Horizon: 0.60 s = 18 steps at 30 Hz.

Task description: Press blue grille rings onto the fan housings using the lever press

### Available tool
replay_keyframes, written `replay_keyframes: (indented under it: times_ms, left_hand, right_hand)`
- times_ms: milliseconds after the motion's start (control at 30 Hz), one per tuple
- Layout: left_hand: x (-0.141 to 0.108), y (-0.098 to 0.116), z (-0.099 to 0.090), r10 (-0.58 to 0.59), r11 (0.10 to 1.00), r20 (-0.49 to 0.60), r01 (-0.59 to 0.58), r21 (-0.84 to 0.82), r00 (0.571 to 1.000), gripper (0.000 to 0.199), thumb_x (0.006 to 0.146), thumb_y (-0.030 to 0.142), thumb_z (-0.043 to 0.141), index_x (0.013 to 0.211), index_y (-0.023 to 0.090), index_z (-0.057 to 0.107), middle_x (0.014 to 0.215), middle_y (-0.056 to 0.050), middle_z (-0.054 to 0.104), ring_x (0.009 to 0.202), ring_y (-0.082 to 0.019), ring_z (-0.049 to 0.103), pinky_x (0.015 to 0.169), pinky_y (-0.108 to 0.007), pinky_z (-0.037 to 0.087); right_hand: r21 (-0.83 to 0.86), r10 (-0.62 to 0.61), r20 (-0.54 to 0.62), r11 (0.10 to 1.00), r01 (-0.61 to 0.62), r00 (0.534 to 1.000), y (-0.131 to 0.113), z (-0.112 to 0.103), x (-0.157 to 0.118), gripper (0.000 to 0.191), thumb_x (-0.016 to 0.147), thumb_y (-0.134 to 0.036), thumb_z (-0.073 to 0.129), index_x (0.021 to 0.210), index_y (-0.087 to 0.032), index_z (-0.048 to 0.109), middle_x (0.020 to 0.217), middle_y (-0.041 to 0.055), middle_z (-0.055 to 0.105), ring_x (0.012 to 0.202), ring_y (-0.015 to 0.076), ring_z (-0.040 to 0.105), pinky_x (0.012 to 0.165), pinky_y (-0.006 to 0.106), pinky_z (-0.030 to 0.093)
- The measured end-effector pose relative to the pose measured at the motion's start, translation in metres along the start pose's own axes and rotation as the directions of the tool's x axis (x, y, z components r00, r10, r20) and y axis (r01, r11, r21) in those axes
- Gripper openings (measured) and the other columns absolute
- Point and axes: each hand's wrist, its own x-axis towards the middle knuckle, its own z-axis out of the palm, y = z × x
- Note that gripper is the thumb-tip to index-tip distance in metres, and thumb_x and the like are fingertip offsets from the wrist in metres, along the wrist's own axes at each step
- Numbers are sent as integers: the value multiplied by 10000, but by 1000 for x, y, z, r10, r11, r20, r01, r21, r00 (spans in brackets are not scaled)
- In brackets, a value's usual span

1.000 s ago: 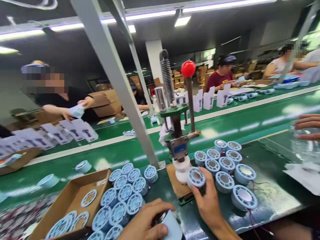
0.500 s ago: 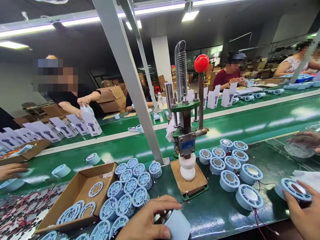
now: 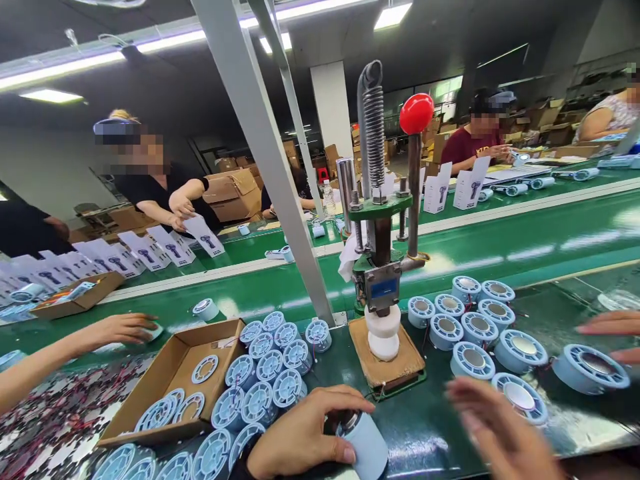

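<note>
My left hand [image 3: 305, 433] is closed around a light blue round housing [image 3: 369, 448], tilted on its side near the bench's front edge. A silvery metal part shows at the housing's mouth, beneath my fingers. My right hand [image 3: 510, 433], smeared by motion, is open and holds nothing. It passes in front of a blue round housing with a silver disc [image 3: 520, 396]. Farther right sits another such housing [image 3: 593, 369], apart from my hand. Between and beyond my hands stands a hand press [image 3: 384, 287] with a red knob, its white round pressing piece over a brown pad [image 3: 387, 373].
Several slotted blue housings [image 3: 270, 365] stand left of the press beside a cardboard box [image 3: 165, 433] holding blue rings. More disc-topped housings [image 3: 479, 327] cluster at the right. Co-workers' hands reach in at left [image 3: 117, 330] and right [image 3: 613, 327]. A grey post [image 3: 270, 153] rises behind the bench.
My right hand has let go of the disc-topped housing at the right and moved left. My left hand keeps its hold on the blue housing. At left, a co-worker's arm has reached farther in.
</note>
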Motion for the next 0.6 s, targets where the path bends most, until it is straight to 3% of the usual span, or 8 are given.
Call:
replay_keyframes:
  times_ms: [33,67,133,200,300,400,500,600]
  left_hand:
    - [2,-1,1,-5,1000,-11,5,-5,1000,585,737,627,713,1237,328,659,1228,-42,637,1026,-238,601,876,-315,437]
    - [3,-2,2,-5,1000,-25,5,-15,1000,605,729,644,707,1242,325,656,1228,-42,636,1010,-233,598,850,-304,438]
    - [2,-6,3,0,999,-45,-2,-45,999,636,730,648,703,1265,309,643,1240,-53,630,998,-233,596,818,-295,444]
    - [0,-14,6,-5,997,-85,-2,-81,996,658,739,623,714,1305,302,611,1271,-63,615,1050,-250,587,865,-313,448]
    - [-2,-32,18,-69,981,-192,31,-193,979,754,707,590,764,1373,322,535,1344,-64,583,1139,-280,565,973,-373,433]
    - [0,-50,38,-113,948,-301,13,-317,947,806,702,596,765,1400,294,496,1358,-90,574,1168,-291,556,989,-400,441]
    - [-1,-57,57,-175,944,-449,20,-329,876,704,784,583,684,1384,263,501,1332,-110,583,1094,-259,588,932,-383,487]
    - [-22,-50,53,-212,973,-608,106,-206,765,536,847,575,583,1274,251,588,1199,-97,659,996,-242,632,889,-373,516]
  right_hand:
    - [92,2,203,996,-21,979,-11,26,0,483,871,-310,584,1346,-240,532,1334,119,555,1114,226,629,873,282,546]
    - [168,0,372,983,-68,928,-20,51,1,573,838,-328,622,1388,-224,499,1389,132,507,1149,241,611,872,287,549]
    - [250,19,571,948,-196,821,-28,90,2,771,772,-373,696,1466,-204,405,1457,152,429,1237,269,554,951,321,521]
    - [299,30,593,920,-255,805,-28,111,3,902,738,-401,728,1515,-205,314,1474,153,402,1307,279,490,1057,361,444]
    - [349,-60,548,923,-163,834,-26,117,6,934,743,-398,722,1537,-246,255,1467,122,402,1329,264,458,1111,365,377]
    - [340,-135,578,937,-87,805,-25,117,13,892,691,-431,772,1477,-263,386,1379,107,468,1270,257,499,1072,330,409]
    - [347,-78,550,927,-143,832,-26,119,14,830,660,-482,769,1394,-226,479,1296,117,495,1161,251,563,920,283,507]
    - [335,-3,531,920,-206,847,-29,119,11,790,672,-451,728,1381,-217,473,1271,114,497,1086,233,596,840,262,534]
